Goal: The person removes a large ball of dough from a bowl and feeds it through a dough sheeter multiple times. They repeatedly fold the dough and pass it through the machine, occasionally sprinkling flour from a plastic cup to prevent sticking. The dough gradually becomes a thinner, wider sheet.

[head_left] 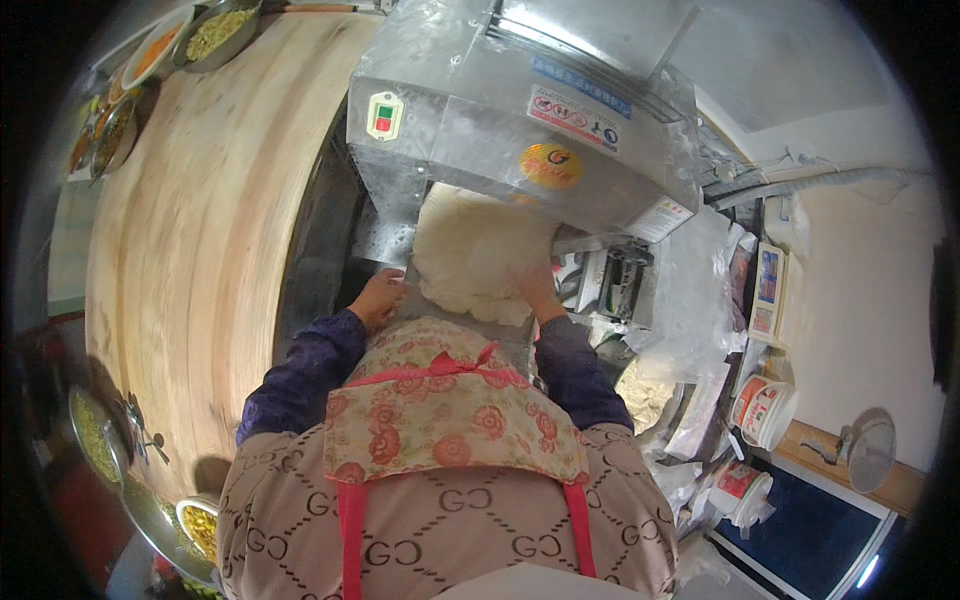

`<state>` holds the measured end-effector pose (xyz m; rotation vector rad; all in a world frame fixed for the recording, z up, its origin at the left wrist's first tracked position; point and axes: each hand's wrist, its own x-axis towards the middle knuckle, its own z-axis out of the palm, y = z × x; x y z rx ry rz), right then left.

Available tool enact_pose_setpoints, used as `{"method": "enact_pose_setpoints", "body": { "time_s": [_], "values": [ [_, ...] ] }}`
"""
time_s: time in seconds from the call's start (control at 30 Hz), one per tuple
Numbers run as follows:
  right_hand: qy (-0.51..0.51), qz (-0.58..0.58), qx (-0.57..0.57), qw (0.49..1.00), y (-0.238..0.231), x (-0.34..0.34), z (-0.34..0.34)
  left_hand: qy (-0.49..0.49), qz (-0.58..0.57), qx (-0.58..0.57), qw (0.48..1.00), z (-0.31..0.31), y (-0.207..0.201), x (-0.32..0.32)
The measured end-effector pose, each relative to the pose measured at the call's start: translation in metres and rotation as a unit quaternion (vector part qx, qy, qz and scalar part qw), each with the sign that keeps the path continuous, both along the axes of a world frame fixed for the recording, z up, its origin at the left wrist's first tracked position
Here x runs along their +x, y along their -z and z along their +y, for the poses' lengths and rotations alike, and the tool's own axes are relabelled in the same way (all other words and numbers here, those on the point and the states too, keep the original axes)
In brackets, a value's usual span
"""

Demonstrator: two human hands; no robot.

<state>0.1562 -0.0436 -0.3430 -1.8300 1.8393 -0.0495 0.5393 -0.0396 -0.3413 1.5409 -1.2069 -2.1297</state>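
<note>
A broad, pale sheet of dough (480, 240) lies on the metal feed tray of a steel dough-rolling machine (440, 130), its far end under the housing. My right hand (535, 287) is at the dough's right edge; blur and the pale dough hide its fingertips. On the left, my left hand (380, 297) is at the tray's side edge, just off the dough. Its fingers are curled in, and what they hold, if anything, cannot be made out.
A large wooden worktop (210, 190) stretches along the left, with bowls of chopped food (218, 35) around its ends. Green and red buttons (384, 117) sit on the machine's front. Plastic bags (690, 290), tubs (763, 410) and a metal strainer (868, 450) crowd the right side.
</note>
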Motion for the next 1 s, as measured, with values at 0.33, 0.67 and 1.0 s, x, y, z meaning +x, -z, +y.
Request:
{"method": "enact_pose_setpoints", "body": {
  "time_s": [0.33, 0.67, 1.0],
  "values": [
    [0.138, 0.059, -0.12, 0.981, -0.064, 0.013, -0.042, -0.163, 0.013, 0.13, 0.978, 0.011, -0.041, 0.006],
    [0.021, 0.013, -0.291, 0.957, -0.053, -0.01, 0.038, -0.163, -0.009, 0.108, 0.981, 0.014, -0.048, 0.011],
    [0.169, -0.051, -0.101, 0.979, -0.024, -0.036, 0.117, -0.107, -0.002, 0.093, 0.99, 0.013, -0.035, 0.004]
  ]
}}
